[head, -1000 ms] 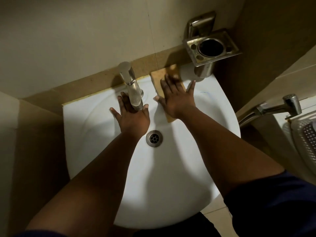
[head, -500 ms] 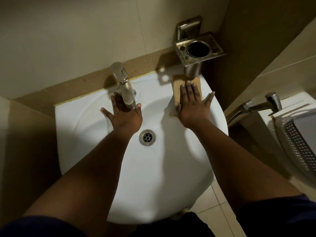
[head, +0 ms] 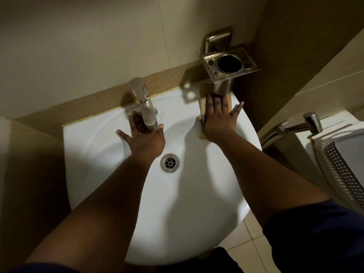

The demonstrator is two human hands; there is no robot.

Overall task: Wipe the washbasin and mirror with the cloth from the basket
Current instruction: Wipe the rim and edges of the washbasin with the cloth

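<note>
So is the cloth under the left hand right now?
No, the cloth lies under the flat right hand; the left hand rests by the tap.

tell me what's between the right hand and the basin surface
In the head view, the tan cloth lies flat between the right hand and the rim of the washbasin; its edges show beyond the fingers and beside the wrist.

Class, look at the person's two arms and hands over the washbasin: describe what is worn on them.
Both forearms are bare. The left hand and right hand wear no gloves, and no rings or watch show. Dark blue short sleeves cover the upper arms.
</note>
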